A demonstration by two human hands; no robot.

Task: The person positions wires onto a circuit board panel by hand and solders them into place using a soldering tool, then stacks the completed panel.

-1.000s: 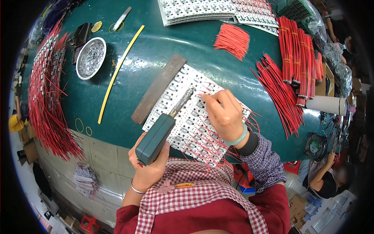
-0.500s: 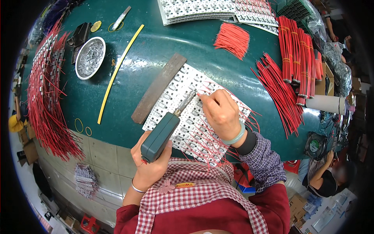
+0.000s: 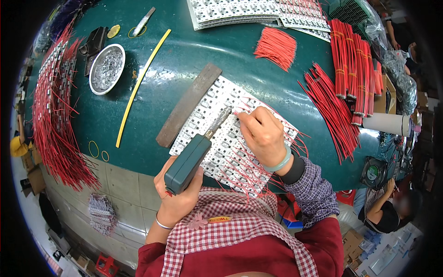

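A green, glossy table (image 3: 180, 51) fills most of the view, with a tiled floor (image 3: 124, 184) showing past its near left edge. Along the far edge, right of the middle, lie stacked white boards (image 3: 235, 14); bundled red wires (image 3: 345, 60) lie toward the far right corner, and a metal bowl (image 3: 107, 69) stands toward the far left one.

The white circuit panel (image 3: 221, 147) lies askew at the middle of the near edge, its near corner reaching that edge, with a wooden bar (image 3: 189, 105) along its upper left side. It looks thin, flat and stiff, probably light and rather fragile; its bare rim seems the safest place to hold, clear of the small parts and attached wires.

The left hand (image 3: 181, 194) has its grip wrapped around the green body of the soldering iron (image 3: 188, 162), whose metal shaft reaches over the panel. The iron is rigid and likely modest in weight; only its body suits holding, as the tip may be hot. The right hand (image 3: 265, 135) has its grip pinched narrow on a red wire (image 3: 236, 113), just beside the iron's tip. The wire should be very light and flexible, best taken close to its end. The panel lies beneath both grips.
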